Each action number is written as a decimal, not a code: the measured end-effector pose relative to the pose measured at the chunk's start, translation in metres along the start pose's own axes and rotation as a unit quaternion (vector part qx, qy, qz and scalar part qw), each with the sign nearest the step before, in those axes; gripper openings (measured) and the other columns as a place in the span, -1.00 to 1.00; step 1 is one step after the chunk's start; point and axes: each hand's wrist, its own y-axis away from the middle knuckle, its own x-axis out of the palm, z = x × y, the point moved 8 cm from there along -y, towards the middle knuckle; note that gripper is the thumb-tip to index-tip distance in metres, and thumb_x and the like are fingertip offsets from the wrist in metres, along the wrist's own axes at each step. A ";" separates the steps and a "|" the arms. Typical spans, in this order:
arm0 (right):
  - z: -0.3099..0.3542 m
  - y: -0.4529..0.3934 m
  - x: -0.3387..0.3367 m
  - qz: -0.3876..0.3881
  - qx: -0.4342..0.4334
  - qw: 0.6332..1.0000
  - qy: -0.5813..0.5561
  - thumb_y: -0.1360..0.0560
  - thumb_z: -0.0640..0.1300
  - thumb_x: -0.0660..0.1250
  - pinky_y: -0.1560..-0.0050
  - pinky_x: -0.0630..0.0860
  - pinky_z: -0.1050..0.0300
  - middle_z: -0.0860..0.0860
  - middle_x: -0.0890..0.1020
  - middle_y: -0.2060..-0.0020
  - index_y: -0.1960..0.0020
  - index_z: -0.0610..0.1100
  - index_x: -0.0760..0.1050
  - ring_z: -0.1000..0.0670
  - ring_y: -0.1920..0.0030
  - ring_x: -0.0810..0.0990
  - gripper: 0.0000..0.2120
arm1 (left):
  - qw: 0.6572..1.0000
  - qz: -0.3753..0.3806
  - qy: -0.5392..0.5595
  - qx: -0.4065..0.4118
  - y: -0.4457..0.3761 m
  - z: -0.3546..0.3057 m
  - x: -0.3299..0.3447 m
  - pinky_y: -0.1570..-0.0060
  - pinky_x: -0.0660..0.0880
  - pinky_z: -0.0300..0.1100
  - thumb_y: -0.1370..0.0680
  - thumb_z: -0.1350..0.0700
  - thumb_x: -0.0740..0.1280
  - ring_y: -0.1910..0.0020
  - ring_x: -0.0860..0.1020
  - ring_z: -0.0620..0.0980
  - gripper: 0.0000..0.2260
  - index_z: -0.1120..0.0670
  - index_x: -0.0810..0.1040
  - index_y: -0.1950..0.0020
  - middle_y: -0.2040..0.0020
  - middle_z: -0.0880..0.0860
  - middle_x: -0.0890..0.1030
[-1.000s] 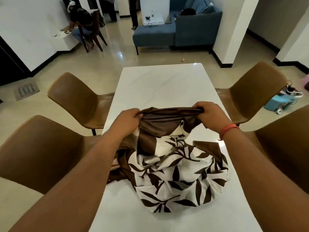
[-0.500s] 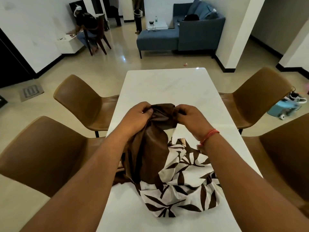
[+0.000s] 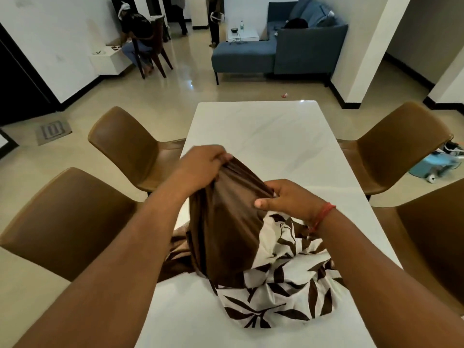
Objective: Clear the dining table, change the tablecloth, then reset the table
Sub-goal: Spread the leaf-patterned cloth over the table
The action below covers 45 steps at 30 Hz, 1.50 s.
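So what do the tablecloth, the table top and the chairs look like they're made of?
Tablecloth: thin woven fabric with a slight sheen; it bunches in soft folds. Table top: glossy white stone, probably marble or a look-alike, with faint grey veins. Chairs: smooth tan leather or faux leather, seamed.

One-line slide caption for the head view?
Both hands, left hand and right hand, grip the bunched tablecloth over the white table.

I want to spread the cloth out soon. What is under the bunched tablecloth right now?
The tablecloth lies on the bare white table. Whatever sits beneath the heap is covered, so I cannot tell.
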 end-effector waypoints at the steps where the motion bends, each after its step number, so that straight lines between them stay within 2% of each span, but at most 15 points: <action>1: -0.011 0.005 -0.008 -0.013 0.019 0.999 -0.029 -0.40 0.01 0.49 0.19 0.53 0.08 -0.01 0.63 0.26 0.06 -0.21 0.60 0.00 0.23 0.61 -0.70 | 0.997 -0.067 0.011 -0.022 -0.002 0.017 -0.018 -0.06 0.51 -0.06 -0.66 0.01 0.22 0.04 0.58 0.05 -0.79 0.05 0.62 -0.02 0.04 0.07 0.66; 4: -0.033 0.021 -0.053 -0.062 0.053 0.997 0.009 -0.31 0.11 0.51 0.27 0.45 0.05 -0.06 0.54 0.35 0.09 -0.26 0.55 0.00 0.34 0.52 -0.55 | 0.960 -0.230 0.028 -0.157 0.005 0.104 -0.063 -0.06 0.44 -0.07 -0.67 -0.01 0.17 -0.08 0.55 0.11 -0.78 -0.01 0.59 0.00 -0.01 0.05 0.62; 7: -0.045 0.039 -0.102 -0.113 0.078 0.985 0.105 -0.16 0.33 0.53 0.16 0.49 0.00 -0.12 0.61 0.27 0.12 -0.12 0.60 -0.07 0.27 0.55 -0.44 | 0.899 -0.290 0.050 -0.323 0.040 0.188 -0.075 -0.01 0.39 -0.01 -0.70 -0.05 0.10 -0.03 0.53 0.18 -0.69 0.10 0.52 0.05 0.02 0.11 0.58; 9: -0.044 0.045 -0.123 -0.168 0.079 0.977 0.103 -0.26 0.25 0.55 0.17 0.44 0.10 -0.04 0.61 0.30 0.15 -0.11 0.60 0.00 0.26 0.53 -0.56 | 0.867 -0.320 0.088 -0.371 0.056 0.203 -0.066 -0.01 0.42 0.03 -0.70 -0.05 0.10 -0.03 0.54 0.20 -0.64 0.17 0.54 -0.01 -0.04 0.17 0.60; 11: -0.024 0.035 -0.118 -0.199 0.048 0.969 0.135 -0.41 0.03 0.52 0.15 0.45 0.09 0.00 0.63 0.26 0.15 -0.09 0.58 -0.01 0.22 0.56 -0.79 | 0.903 -0.277 0.098 -0.313 0.042 0.165 -0.043 0.02 0.36 -0.08 -0.70 -0.03 0.12 -0.03 0.51 0.09 -0.68 0.15 0.56 -0.14 -0.06 0.10 0.57; 14: 0.025 0.002 -0.072 -0.162 -0.020 0.963 0.214 -0.43 -0.07 0.47 0.10 0.44 0.18 0.08 0.61 0.25 0.16 -0.05 0.56 0.14 0.17 0.55 -0.90 | 0.979 -0.044 0.172 -0.098 0.008 0.045 0.021 -0.06 0.37 -0.28 -0.58 -0.04 0.38 -0.12 0.51 -0.13 -0.62 -0.01 0.47 -0.38 -0.19 -0.12 0.52; 16: 0.051 -0.015 -0.041 -0.129 -0.050 0.965 0.223 -0.43 -0.08 0.45 0.15 0.42 0.27 0.13 0.59 0.27 0.17 0.00 0.53 0.18 0.19 0.53 -0.91 | 0.984 0.102 0.146 0.028 0.009 -0.021 0.060 -0.15 0.36 -0.40 -0.44 -0.09 0.52 -0.21 0.48 -0.22 -0.42 -0.07 0.43 -0.41 -0.29 -0.23 0.47; 18: 0.061 -0.019 -0.034 -0.115 -0.066 0.967 0.216 -0.43 -0.09 0.46 0.19 0.41 0.25 0.14 0.58 0.27 0.16 -0.01 0.52 0.17 0.22 0.51 -0.89 | 0.984 0.149 0.066 0.075 0.006 -0.040 0.074 -0.06 0.40 -0.38 -0.46 -0.06 0.50 -0.12 0.52 -0.17 -0.56 -0.03 0.52 -0.30 -0.18 -0.16 0.57; 21: 0.034 -0.004 -0.053 -0.044 -0.010 0.968 0.246 -0.46 0.05 0.48 0.11 0.47 0.08 0.02 0.62 0.23 0.06 -0.10 0.55 0.11 0.23 0.53 -0.76 | 0.995 0.070 -0.043 0.059 -0.011 -0.001 0.043 -0.07 0.45 -0.18 -0.55 0.15 0.32 -0.11 0.58 0.06 -0.84 0.08 0.63 -0.09 -0.05 0.06 0.65; 24: -0.019 0.031 -0.095 -0.021 0.085 0.949 0.304 -0.46 0.16 0.45 0.00 0.53 0.01 0.00 0.66 0.13 0.00 -0.09 0.59 0.00 0.12 0.61 -0.67 | 0.993 -0.030 -0.100 -0.050 -0.013 0.079 -0.010 -0.12 0.53 -0.01 -0.50 0.22 0.22 -0.10 0.59 0.16 -0.70 -0.03 0.60 -0.13 -0.10 0.11 0.65; 31: -0.054 0.058 -0.172 -0.087 0.154 0.921 0.346 -0.52 0.01 0.41 0.03 0.54 -0.02 -0.01 0.63 0.20 0.09 0.03 0.59 -0.08 0.11 0.59 -0.93 | 0.953 -0.195 -0.095 -0.210 0.012 0.144 -0.048 0.10 0.38 -0.03 -0.54 0.25 0.15 0.06 0.50 0.17 -0.78 0.00 0.54 0.01 0.08 0.10 0.54; 37: -0.078 0.079 -0.223 -0.295 0.169 0.837 0.428 -0.51 -0.20 0.22 -0.02 0.57 -0.17 -0.09 0.64 0.03 -0.10 0.05 0.61 -0.21 0.02 0.57 -0.71 | 0.949 -0.173 -0.068 -0.256 0.022 0.179 -0.038 0.11 0.33 -0.04 -0.52 0.29 0.14 0.10 0.43 0.14 -0.82 0.11 0.50 0.09 0.16 0.07 0.48; 40: -0.073 0.088 -0.229 -0.387 0.145 0.840 0.352 -0.56 -0.20 0.22 -0.01 0.58 -0.18 -0.14 0.64 0.07 -0.10 -0.05 0.60 -0.24 0.05 0.58 -0.78 | 0.940 -0.187 -0.062 -0.278 0.029 0.190 -0.034 0.09 0.36 -0.03 -0.54 0.28 0.14 0.10 0.42 0.13 -0.83 0.11 0.50 0.07 0.12 0.09 0.50; 43: -0.075 0.092 -0.234 -0.387 0.157 0.850 0.320 -0.57 -0.10 0.27 0.01 0.59 -0.17 -0.13 0.65 0.15 -0.02 -0.03 0.59 -0.21 0.12 0.60 -0.87 | 0.951 -0.148 -0.057 -0.266 0.032 0.198 -0.023 0.15 0.33 -0.05 -0.55 0.26 0.18 0.08 0.48 0.19 -0.86 0.14 0.49 0.16 0.16 0.12 0.52; 45: -0.071 0.089 -0.235 -0.371 0.168 0.848 0.339 -0.56 -0.10 0.26 0.02 0.59 -0.14 -0.14 0.65 0.14 -0.01 -0.01 0.59 -0.22 0.11 0.60 -0.86 | 0.973 -0.046 -0.063 -0.217 0.026 0.183 -0.004 0.18 0.33 -0.07 -0.59 0.14 0.27 0.08 0.53 0.18 -0.83 0.10 0.48 0.20 0.16 0.13 0.57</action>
